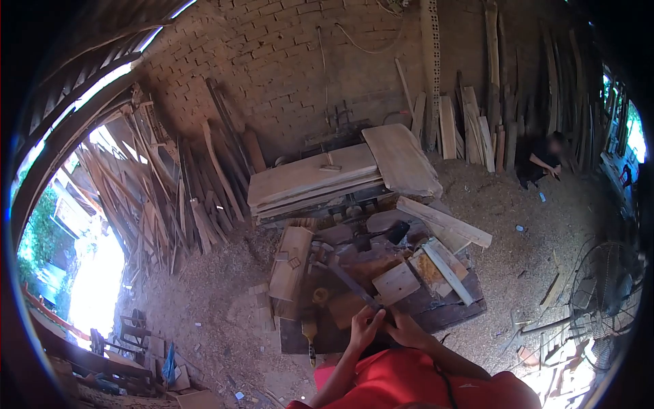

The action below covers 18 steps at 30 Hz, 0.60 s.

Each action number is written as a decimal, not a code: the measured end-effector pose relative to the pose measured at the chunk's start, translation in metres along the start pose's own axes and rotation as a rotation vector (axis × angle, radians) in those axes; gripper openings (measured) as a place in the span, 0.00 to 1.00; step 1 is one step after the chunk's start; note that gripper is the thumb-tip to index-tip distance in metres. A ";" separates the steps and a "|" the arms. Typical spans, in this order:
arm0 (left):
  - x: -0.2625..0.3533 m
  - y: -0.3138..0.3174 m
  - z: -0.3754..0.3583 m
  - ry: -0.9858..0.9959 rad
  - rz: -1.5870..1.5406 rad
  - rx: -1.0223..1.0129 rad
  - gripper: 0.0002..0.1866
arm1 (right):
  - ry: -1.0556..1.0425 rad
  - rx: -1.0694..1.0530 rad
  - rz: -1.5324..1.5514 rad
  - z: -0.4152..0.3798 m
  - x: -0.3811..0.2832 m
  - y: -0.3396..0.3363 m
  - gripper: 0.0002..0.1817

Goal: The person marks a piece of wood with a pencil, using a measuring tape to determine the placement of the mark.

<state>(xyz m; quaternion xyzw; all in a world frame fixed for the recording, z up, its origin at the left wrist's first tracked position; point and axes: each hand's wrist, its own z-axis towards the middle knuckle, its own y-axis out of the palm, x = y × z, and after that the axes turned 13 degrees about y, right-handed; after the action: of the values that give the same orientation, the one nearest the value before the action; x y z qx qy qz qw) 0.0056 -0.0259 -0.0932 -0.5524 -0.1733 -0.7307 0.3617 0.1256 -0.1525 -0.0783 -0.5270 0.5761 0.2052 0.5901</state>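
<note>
Close to my body, at the near side of a dark workbench (436, 315), my two hands meet. My left hand (366, 328) is closed on the near end of a long, flat dark strip (354, 283), whose exact kind I cannot make out. Right beside it, my right hand (406, 330) has its fingers curled at the same end. The strip points away over the bench. A square pale board (396, 283) lies just beyond my right hand. Left of my hands are a brush (309, 330) and a round tan roll (320, 295).
A long wooden block (291, 262) stands at the bench's left, with planks (446, 269) at its right. Large boards (313, 178) are stacked behind. Timber leans along the brick wall (272, 75). A person (543, 160) crouches at the far right; a wire fan cage (603, 293) stands nearer.
</note>
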 end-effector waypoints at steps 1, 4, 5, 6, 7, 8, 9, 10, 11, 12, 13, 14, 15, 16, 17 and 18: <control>-0.001 -0.003 0.001 0.010 0.004 0.002 0.18 | -0.003 -0.019 0.024 -0.001 0.001 0.001 0.28; -0.002 -0.002 0.010 0.164 0.316 0.153 0.16 | -0.005 -0.065 -0.071 -0.002 0.000 0.005 0.27; -0.002 -0.004 0.010 0.102 0.375 0.139 0.16 | -0.016 -0.065 -0.030 -0.003 0.002 0.008 0.27; -0.003 -0.008 0.011 0.041 0.435 0.125 0.16 | -0.029 -0.064 0.011 -0.003 0.003 0.011 0.27; -0.005 -0.011 0.012 -0.020 0.494 0.108 0.16 | -0.041 -0.062 0.054 -0.002 0.003 0.013 0.27; -0.012 -0.012 0.013 -0.051 0.306 0.138 0.17 | -0.042 -0.070 0.030 -0.003 0.002 0.013 0.26; -0.023 -0.012 0.013 -0.082 0.115 0.167 0.17 | -0.042 -0.077 0.004 -0.006 -0.006 0.009 0.26; -0.024 -0.012 0.014 -0.112 -0.077 0.194 0.18 | -0.041 -0.084 -0.022 -0.010 -0.014 0.005 0.25; -0.025 -0.013 0.012 -0.111 -0.102 0.168 0.18 | 0.061 -0.161 0.027 -0.012 -0.021 0.001 0.22; -0.020 -0.017 0.014 -0.110 -0.129 0.144 0.18 | 0.165 -0.237 0.073 -0.014 -0.027 -0.004 0.19; -0.014 -0.020 0.016 -0.109 -0.156 0.121 0.18 | 0.268 -0.314 0.119 -0.015 -0.030 -0.007 0.16; -0.007 -0.023 0.018 -0.140 -0.165 0.092 0.18 | 0.280 -0.373 0.231 -0.015 -0.029 -0.007 0.15; -0.001 -0.027 0.020 -0.172 -0.173 0.063 0.18 | 0.292 -0.432 0.343 -0.016 -0.028 -0.007 0.13; 0.002 -0.029 0.020 -0.205 -0.181 0.036 0.18 | 0.305 -0.492 0.456 -0.016 -0.026 -0.006 0.11; -0.005 -0.028 0.019 -0.204 -0.250 0.038 0.18 | 0.300 -0.508 0.479 -0.016 -0.024 -0.006 0.11; -0.011 -0.027 0.019 -0.204 -0.318 0.042 0.18 | 0.296 -0.525 0.502 -0.014 -0.021 -0.004 0.10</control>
<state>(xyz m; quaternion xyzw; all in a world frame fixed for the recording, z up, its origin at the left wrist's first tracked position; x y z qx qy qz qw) 0.0005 0.0091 -0.0929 -0.5816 -0.3093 -0.7152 0.2335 0.1174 -0.1586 -0.0544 -0.5266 0.6941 0.4051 0.2772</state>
